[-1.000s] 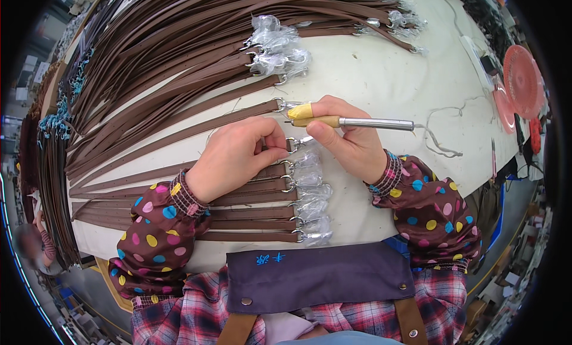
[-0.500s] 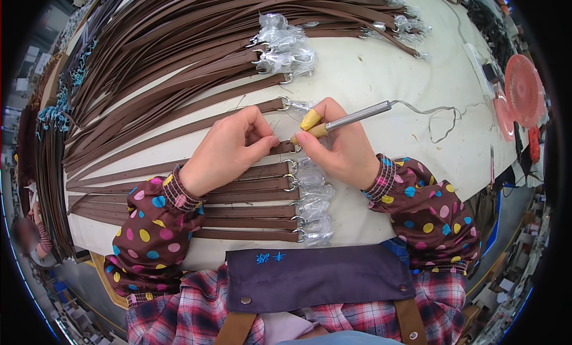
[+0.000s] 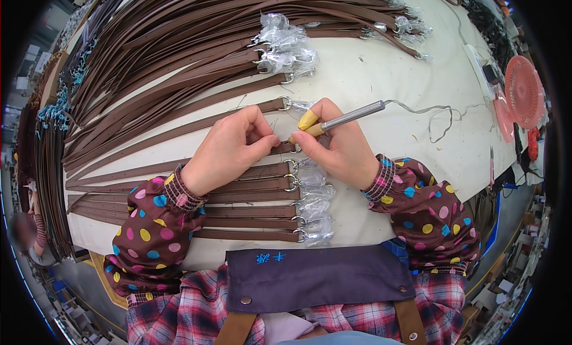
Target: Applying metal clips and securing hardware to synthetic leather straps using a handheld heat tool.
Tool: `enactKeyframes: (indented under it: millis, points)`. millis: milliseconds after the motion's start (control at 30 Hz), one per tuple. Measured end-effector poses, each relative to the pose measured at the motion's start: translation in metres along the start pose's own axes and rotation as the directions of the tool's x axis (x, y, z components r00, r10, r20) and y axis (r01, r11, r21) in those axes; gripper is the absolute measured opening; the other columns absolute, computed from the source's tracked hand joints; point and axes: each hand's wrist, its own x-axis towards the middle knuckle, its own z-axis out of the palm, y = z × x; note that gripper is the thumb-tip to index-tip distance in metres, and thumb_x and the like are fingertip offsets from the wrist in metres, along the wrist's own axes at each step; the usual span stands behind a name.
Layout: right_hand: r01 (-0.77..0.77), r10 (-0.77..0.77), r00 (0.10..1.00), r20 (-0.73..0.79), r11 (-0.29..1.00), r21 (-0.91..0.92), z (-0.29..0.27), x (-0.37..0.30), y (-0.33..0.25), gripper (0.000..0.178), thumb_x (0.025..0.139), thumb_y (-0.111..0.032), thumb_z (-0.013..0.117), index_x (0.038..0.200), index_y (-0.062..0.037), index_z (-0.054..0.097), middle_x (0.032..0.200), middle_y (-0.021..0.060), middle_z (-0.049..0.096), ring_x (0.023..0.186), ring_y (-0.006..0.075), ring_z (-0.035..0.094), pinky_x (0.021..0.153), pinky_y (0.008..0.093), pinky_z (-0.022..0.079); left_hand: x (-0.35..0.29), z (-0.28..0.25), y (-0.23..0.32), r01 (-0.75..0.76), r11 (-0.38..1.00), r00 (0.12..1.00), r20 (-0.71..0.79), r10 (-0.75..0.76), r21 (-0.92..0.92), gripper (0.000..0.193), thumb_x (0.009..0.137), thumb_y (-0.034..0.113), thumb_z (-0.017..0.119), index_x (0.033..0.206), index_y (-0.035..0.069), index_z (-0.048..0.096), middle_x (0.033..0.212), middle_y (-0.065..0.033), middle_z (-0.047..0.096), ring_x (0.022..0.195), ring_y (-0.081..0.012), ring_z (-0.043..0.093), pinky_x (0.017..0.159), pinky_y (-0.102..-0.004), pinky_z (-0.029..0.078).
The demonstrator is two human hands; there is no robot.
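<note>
The right grip (image 3: 341, 151) is closed on a pen tool (image 3: 356, 114) (a cord (image 3: 417, 111) trails from its back), tip slanting down-left onto the strap (image 3: 286, 147). The left grip (image 3: 223, 145) pinches that strap just beside the tip. Its long axis runs leftward, near both hands alike, with other straps (image 3: 256, 197) on either side; bare counter (image 3: 381, 71) opens rightward.

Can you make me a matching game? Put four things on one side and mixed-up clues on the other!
Things:
1. pen-shaped tool
2. straps
3. round basket
4. finger cover

Clues:
A. pink, at the far right
B. yellow, on a finger of the right hand
C. brown, lying on the table
D. silver shaft, with a cord

Right pairs: 1-D, 2-C, 3-A, 4-B
</note>
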Motion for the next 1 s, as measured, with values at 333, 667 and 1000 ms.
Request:
enactKeyframes:
  millis: [333, 667, 1000]
  points:
    - [-0.014, 0.014, 1.000, 0.007, 1.000, -0.003, 0.000, 0.000, 0.000, 0.025, 0.085, -0.014, 0.066, 0.091, -0.0007, 0.045, 0.076, 0.0109, 0.059, 0.064, 0.0173, 0.060, 0.056, 0.0278, 0.048, 0.000, 0.000, 0.000, -0.007, 1.000, 1.000, 0.007, 0.007, -0.010, 0.017, 0.084, 0.010, 0.066, 0.082, -0.002, 0.053, 0.072, -0.0053, 0.061, 0.065, -0.0085, 0.056, 0.058, -0.0240, 0.047]
    - [-0.016, 0.016, 1.000, 0.001, 1.000, -0.020, 0.001, 0.000, 0.001, 0.025, 0.084, -0.014, 0.066, 0.091, -0.0010, 0.045, 0.074, 0.0112, 0.059, 0.064, 0.0186, 0.061, 0.055, 0.0292, 0.048, 0.000, 0.000, 0.001, 0.004, 1.000, 1.000, 0.009, -0.004, -0.018, 0.017, 0.084, 0.009, 0.066, 0.082, -0.002, 0.053, 0.073, -0.0057, 0.062, 0.066, -0.0087, 0.057, 0.058, -0.0240, 0.047]
    - [-0.018, 0.021, 0.991, 0.129, 0.999, -0.027, -0.005, -0.001, -0.004, 0.017, 0.088, -0.006, 0.060, 0.092, -0.0018, 0.044, 0.081, 0.0021, 0.053, 0.074, 0.0061, 0.053, 0.065, 0.0214, 0.044, -0.002, -0.004, 0.001, 0.006, 0.998, 0.998, 0.061, -0.002, -0.061, 0.015, 0.086, 0.009, 0.064, 0.085, -0.001, 0.053, 0.079, -0.0070, 0.065, 0.072, -0.0100, 0.061, 0.065, -0.0244, 0.049]
